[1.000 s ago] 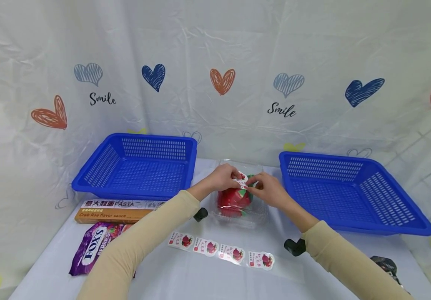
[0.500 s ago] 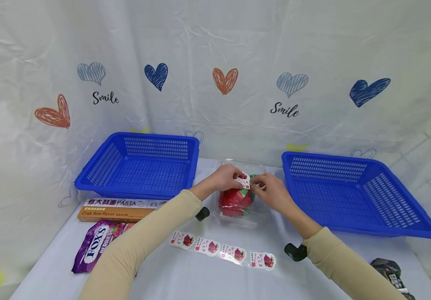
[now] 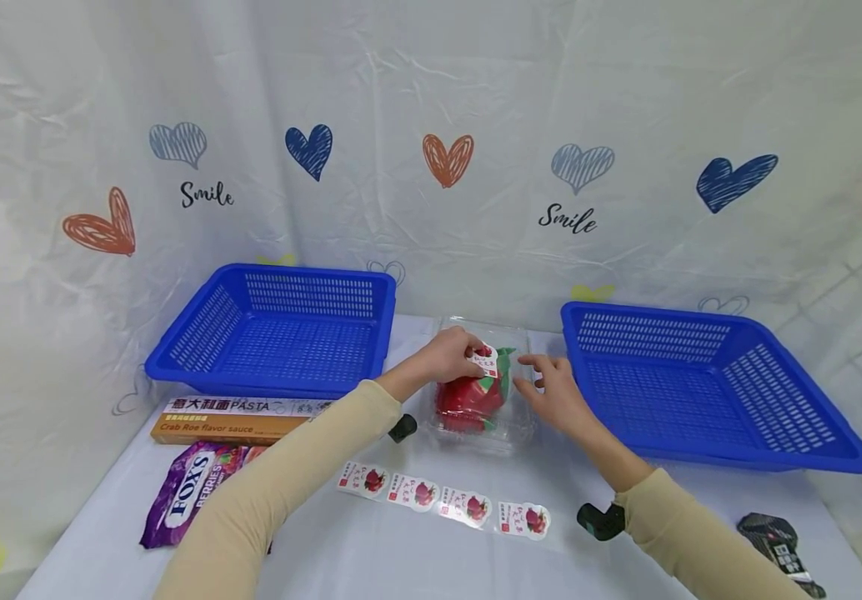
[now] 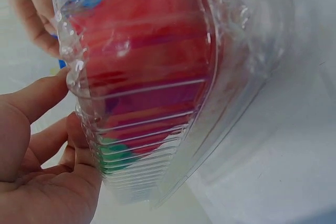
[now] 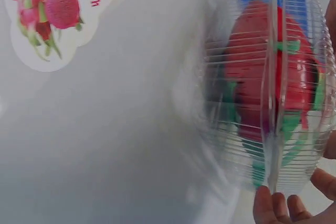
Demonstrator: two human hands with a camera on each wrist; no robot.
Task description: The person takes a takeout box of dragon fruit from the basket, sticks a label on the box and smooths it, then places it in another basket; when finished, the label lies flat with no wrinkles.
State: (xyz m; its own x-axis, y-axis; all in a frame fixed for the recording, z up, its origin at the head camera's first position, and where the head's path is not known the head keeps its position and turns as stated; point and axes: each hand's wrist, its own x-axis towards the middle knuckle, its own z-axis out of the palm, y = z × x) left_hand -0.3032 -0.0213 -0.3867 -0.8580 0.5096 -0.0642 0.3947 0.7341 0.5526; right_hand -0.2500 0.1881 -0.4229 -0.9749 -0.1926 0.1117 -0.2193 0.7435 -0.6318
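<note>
Clear plastic: I see a ribbed clamshell box [image 3: 482, 392] with a red and green dragon fruit [image 3: 470, 397] inside, sitting on the white table [image 3: 371, 550] between the two baskets.
Left hand: my left hand [image 3: 446, 354] rests on the top of the box and pinches a small fruit sticker [image 3: 485, 360] against the lid, thumb and fingers curled round it.
Right hand: my right hand [image 3: 557, 393] sits just beside the box's right side, fingers spread and relaxed, fingertips near the lid; I cannot tell whether they touch it.
Sticker strip: a strip of four stickers [image 3: 442, 503] lies flat on the table nearer to me than the box.
Baskets: left blue basket [image 3: 275, 333] and right blue basket [image 3: 709, 387] flank the box.
Other goods: a pasta box [image 3: 239, 418] lies in front of the left basket, with a purple candy bag [image 3: 189, 492] below it.
Right edge: a dark packet [image 3: 774, 537] lies near the table corner.
</note>
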